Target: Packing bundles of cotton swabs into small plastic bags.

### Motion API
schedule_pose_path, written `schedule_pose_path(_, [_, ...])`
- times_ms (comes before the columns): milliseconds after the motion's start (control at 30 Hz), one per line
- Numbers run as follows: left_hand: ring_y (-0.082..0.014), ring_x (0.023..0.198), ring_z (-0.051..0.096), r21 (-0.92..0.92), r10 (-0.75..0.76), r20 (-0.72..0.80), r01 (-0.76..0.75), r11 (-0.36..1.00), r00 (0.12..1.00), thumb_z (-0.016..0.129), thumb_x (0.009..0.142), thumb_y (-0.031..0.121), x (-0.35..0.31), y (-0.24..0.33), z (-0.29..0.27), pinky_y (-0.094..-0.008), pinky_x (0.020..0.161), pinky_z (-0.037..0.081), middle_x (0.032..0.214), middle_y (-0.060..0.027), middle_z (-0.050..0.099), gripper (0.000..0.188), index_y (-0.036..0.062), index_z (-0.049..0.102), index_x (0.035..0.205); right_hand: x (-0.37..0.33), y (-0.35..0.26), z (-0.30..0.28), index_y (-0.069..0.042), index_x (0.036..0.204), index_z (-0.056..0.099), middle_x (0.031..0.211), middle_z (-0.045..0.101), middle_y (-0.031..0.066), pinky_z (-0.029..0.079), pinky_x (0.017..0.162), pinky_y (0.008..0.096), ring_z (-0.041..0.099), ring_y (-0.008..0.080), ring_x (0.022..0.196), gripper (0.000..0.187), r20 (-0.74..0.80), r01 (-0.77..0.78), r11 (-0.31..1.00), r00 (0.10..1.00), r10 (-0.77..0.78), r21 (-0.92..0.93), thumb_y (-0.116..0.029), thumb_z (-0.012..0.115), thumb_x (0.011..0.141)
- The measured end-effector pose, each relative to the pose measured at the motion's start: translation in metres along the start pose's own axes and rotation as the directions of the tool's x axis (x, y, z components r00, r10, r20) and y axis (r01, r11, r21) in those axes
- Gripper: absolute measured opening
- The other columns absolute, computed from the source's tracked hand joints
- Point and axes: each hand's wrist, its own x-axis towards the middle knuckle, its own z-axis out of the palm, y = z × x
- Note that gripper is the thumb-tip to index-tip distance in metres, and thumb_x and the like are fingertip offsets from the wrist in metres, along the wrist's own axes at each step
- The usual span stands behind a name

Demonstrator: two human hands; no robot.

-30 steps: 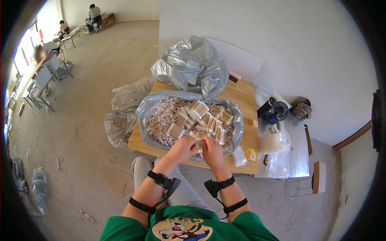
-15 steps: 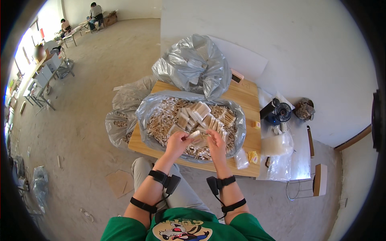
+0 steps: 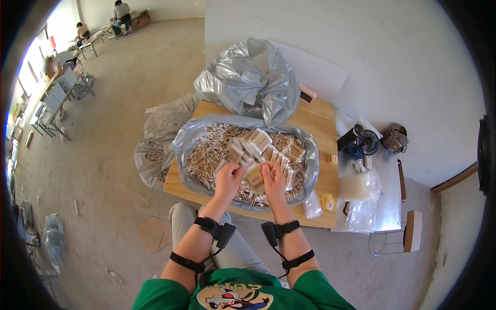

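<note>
Over a wide grey plastic bag (image 3: 182, 135) full of loose cotton swabs (image 3: 204, 157), I hold a small clear packet (image 3: 253, 176) with a yellowish label or card and what look like swabs inside. My left hand (image 3: 227, 182) pinches its left edge between thumb and fingertips. On the other side, my right hand (image 3: 274, 182) grips the packet's right edge, fingers closed. Several filled clear packets of cotton swabs (image 3: 257, 142) lie heaped on the loose swabs just beyond my hands. Part of the held packet is hidden by my fingers.
The bag stands on a wooden table (image 3: 321, 137). Behind it sits another grey bag (image 3: 243, 77); a third bag (image 3: 152, 155) is at left. Yellow card pieces (image 3: 327, 202) and clear sleeves (image 3: 312, 205) lie right. A side table holds a black fan (image 3: 367, 142) and plastic film (image 3: 359, 187).
My right hand has come left and closed on the packet's right edge. The packet has turned so its yellowish label shows. The view has shifted slightly.
</note>
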Motion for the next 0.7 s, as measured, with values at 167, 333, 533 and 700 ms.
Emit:
schedule_pose_path(167, [-0.0192,0.057,0.053,0.041,0.056,-0.146,-0.05,0.998,0.988,0.061,0.085,0.01,-0.002,-0.025,0.011,-0.0305,0.054,0.042,0.063,-0.0101,0.054,0.013,0.001,0.052,0.081,-0.017,-0.001,0.007,-0.002,0.1,0.05,0.071,0.053,0.0008,0.042,0.049,0.0217,0.05,0.0064,0.057,0.025,0.088,-0.344,0.863,0.938,0.337,0.369,-0.026,0.048,0.095])
schedule_pose_path(333, [-0.0144,0.055,0.05,-0.064,-0.036,-0.044,0.033,0.997,0.998,0.057,0.088,0.016,-0.011,-0.034,0.017,-0.0311,0.052,0.042,0.061,-0.0068,0.052,0.018,0.0014,0.05,0.081,-0.025,0.006,0.009,-0.004,0.09,0.046,0.068,0.05,0.0009,0.037,0.042,0.0206,0.043,0.0054,0.046,0.022,0.046,-0.382,0.865,0.92,0.389,0.325,-0.026,0.047,0.095])
schedule_pose_path(533, [-0.0162,0.052,0.046,-0.001,-0.196,0.071,0.197,0.98,0.978,0.057,0.089,0.019,-0.011,-0.035,0.011,-0.0319,0.052,0.04,0.06,-0.0081,0.05,0.023,0.0008,0.05,0.076,-0.036,0.014,0.004,-0.007,0.089,0.05,0.071,0.053,-0.0013,0.036,0.043,0.0202,0.046,0.0046,0.052,0.016,0.12,-0.42,0.841,0.907,0.405,0.339,-0.023,0.052,0.093])
schedule_pose_path(700, [-0.0301,0.053,0.045,-0.024,0.022,-0.047,-0.023,0.999,0.999,0.057,0.088,0.015,-0.022,-0.036,0.02,-0.0341,0.052,0.04,0.063,-0.0173,0.049,0.021,0.0007,0.049,0.075,-0.038,-0.001,0.014,-0.005,0.09,0.05,0.07,0.054,-0.0008,0.038,0.043,0.0206,0.046,0.0044,0.052,0.015,0.154,-0.457,0.845,0.89,0.43,0.278,-0.02,0.054,0.092])
